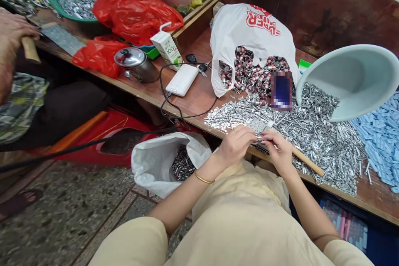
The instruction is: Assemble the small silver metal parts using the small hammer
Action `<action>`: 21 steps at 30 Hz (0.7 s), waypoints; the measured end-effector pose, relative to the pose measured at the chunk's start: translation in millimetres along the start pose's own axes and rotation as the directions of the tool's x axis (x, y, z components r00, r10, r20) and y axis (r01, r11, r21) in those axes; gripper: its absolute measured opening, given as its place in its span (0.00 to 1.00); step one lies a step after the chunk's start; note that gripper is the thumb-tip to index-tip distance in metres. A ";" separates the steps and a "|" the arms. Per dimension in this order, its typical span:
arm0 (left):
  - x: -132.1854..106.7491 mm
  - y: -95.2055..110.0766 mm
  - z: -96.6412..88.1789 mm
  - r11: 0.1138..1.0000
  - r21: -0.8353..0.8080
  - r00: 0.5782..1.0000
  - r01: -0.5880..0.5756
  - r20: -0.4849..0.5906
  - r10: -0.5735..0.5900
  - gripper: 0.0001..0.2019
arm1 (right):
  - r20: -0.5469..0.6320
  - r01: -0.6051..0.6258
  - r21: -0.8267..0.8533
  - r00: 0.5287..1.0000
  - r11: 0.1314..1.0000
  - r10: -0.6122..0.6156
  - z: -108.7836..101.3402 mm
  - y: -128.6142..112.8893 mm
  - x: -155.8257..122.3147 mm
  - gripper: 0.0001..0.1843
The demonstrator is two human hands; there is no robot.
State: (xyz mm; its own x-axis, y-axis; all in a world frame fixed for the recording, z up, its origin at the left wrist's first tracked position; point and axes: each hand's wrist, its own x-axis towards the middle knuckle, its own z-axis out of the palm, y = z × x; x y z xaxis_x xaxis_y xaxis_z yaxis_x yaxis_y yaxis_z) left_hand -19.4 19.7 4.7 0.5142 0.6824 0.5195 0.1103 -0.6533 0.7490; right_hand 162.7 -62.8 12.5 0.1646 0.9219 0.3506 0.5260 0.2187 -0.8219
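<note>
My left hand [236,144] and my right hand [278,149] meet at the table's front edge, fingers pinched on one small metal part [258,137] between them. Its exact kind is too small to make out. Both hands are closed on it. Just beyond lies a heap of small silver metal pieces [293,133]. A hammer with a wooden handle [308,163] rests on the heap, close to my right hand. Behind, a white plastic bag [252,20] lies open, spilling red-and-silver metal fittings [249,70].
A pale tub [358,79] lies tipped on the right, near light-blue pieces [380,133]. Left stand a power bank [182,80] with a cable, a metal mug [137,64] and a drink carton [167,48]. A white sack [149,162] stands below. Another person's hand [18,29] holds a wooden handle.
</note>
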 end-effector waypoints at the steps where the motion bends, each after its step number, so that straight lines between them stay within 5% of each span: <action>1: -1.0 0.6 0.5 0.999 0.023 1.000 -0.025 0.002 0.025 0.09 | -0.006 -0.025 0.012 1.000 1.000 0.025 1.6 -0.5 -1.4 0.08; 10: -7.2 -7.2 6.0 0.998 -0.024 0.996 0.062 -0.058 -0.064 0.07 | -0.049 -0.003 0.014 0.999 1.000 0.003 2.9 -7.5 -4.5 0.07; 15: -3.5 0.8 4.1 0.993 0.094 0.997 0.066 -0.032 -0.064 0.08 | -0.090 -0.006 -0.011 0.996 1.000 0.005 7.5 -9.7 -4.5 0.07; 21: 1.1 13.4 6.3 0.919 -0.157 0.931 0.362 0.010 -0.365 0.05 | -0.152 0.088 -0.053 0.984 0.995 -0.095 16.2 -8.4 -10.1 0.07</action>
State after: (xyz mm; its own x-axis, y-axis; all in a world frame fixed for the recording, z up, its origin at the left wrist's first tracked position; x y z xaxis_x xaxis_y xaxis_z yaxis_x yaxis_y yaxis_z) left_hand -12.0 9.6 12.8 0.4469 0.8704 0.2066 0.1534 -0.3021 0.9409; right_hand 143.1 -68.7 8.6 0.2392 0.8374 0.4914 0.5816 0.2817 -0.7632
